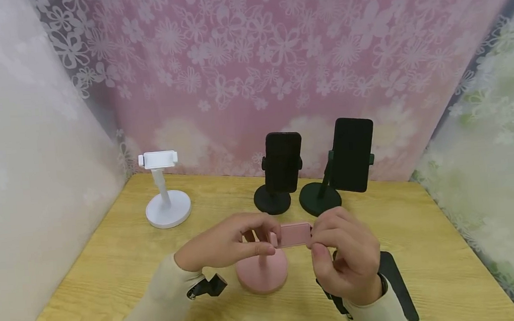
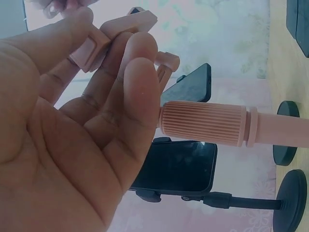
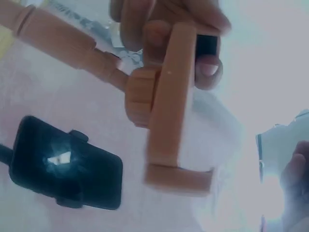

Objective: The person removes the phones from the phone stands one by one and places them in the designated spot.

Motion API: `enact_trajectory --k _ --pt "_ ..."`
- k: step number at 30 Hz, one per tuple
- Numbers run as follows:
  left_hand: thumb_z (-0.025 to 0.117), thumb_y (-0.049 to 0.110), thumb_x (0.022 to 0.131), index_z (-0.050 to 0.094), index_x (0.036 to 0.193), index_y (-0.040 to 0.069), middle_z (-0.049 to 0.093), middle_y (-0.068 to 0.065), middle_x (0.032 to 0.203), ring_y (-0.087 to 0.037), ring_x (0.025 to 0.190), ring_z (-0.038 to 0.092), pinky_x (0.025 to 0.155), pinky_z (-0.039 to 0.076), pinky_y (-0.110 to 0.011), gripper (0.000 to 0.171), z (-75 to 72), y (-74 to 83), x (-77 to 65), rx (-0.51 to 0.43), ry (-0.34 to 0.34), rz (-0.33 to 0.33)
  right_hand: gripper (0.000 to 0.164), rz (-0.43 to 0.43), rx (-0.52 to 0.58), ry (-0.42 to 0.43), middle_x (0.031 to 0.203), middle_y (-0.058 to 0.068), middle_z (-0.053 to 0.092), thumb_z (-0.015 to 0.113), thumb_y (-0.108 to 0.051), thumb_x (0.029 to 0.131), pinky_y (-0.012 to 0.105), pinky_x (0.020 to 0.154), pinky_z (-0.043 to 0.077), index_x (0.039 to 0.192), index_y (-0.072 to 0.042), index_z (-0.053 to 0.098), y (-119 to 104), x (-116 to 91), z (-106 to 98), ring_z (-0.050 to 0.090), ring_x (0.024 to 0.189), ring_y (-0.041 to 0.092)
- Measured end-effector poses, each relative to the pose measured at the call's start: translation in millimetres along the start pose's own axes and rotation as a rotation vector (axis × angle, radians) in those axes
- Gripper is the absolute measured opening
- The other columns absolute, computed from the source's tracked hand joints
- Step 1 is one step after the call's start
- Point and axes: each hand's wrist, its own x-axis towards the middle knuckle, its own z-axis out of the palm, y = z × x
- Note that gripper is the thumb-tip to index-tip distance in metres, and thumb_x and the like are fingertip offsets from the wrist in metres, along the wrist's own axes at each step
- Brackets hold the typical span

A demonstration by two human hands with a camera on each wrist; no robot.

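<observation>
A pink phone stand (image 1: 262, 274) is upright on the table near the middle, its clamp (image 1: 295, 234) spanning the space between the hands. My left hand (image 1: 229, 243) pinches the clamp's left end between thumb and fingers, with the other fingers curled beneath, as the left wrist view shows. At the clamp's right end, my right hand (image 1: 346, 253) grips with bent fingers, thumb close by. The stand's ribbed stem (image 2: 203, 123) shows below the left fingers. In the right wrist view, the clamp's back has a round knob (image 3: 141, 96).
Behind stand two black phone stands, holding a smaller phone (image 1: 283, 162) and a larger phone (image 1: 351, 155). A white phone stand (image 1: 168, 210) is at the back left. Near my right wrist lies a dark flat slab (image 1: 397, 285). Floral curtains border the wooden table (image 1: 114, 290).
</observation>
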Motion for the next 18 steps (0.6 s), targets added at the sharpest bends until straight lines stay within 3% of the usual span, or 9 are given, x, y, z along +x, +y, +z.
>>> enact_trajectory --k 8,11,14,16,18 --pt "0.067 0.024 0.103 0.061 0.104 0.020 0.064 0.008 0.096 -0.009 0.085 0.065 0.074 0.057 -0.029 0.007 5.6 5.9 0.4 0.027 0.004 -0.012 0.030 0.039 -0.066 -0.043 0.061 0.005 0.052 0.055 -0.007 0.094 0.029 0.055 0.042 0.064 -0.002 0.058 3.9 0.9 -6.5 0.047 0.059 0.019" --pt "0.068 0.023 0.102 0.063 0.102 0.020 0.064 0.009 0.093 -0.010 0.080 0.064 0.069 0.057 -0.028 0.006 9.5 6.6 3.6 0.049 0.055 -0.003 0.030 0.031 -0.048 -0.043 0.061 0.004 0.051 0.055 -0.005 0.094 0.027 0.053 0.039 0.064 -0.001 0.059 -0.7 5.8 -9.9 0.046 0.058 0.018" --pt "0.068 0.023 0.102 0.065 0.115 0.021 0.065 0.009 0.094 -0.011 0.077 0.064 0.068 0.056 -0.028 0.013 15.8 5.3 6.4 0.036 0.102 -0.001 0.030 0.030 -0.023 -0.039 0.060 0.004 0.051 0.056 -0.005 0.094 0.025 0.051 0.035 0.065 0.001 0.059 -2.9 9.6 -13.7 0.044 0.056 0.016" --pt "0.069 0.022 0.102 0.059 0.126 0.021 0.065 0.006 0.095 -0.013 0.078 0.063 0.069 0.055 -0.028 0.026 21.3 4.7 6.6 -0.014 0.151 -0.038 0.031 0.028 -0.009 -0.030 0.060 0.005 0.051 0.056 -0.005 0.094 0.025 0.051 0.035 0.065 0.001 0.059 -3.1 11.4 -15.9 0.044 0.056 0.016" --pt "0.073 0.024 0.099 0.053 0.127 0.021 0.063 0.004 0.094 -0.014 0.080 0.062 0.069 0.054 -0.028 0.035 28.0 4.0 5.2 -0.055 0.236 -0.103 0.031 0.025 0.005 -0.015 0.060 0.005 0.050 0.057 -0.004 0.094 0.025 0.051 0.034 0.064 0.001 0.058 -2.6 12.9 -17.3 0.043 0.056 0.016"
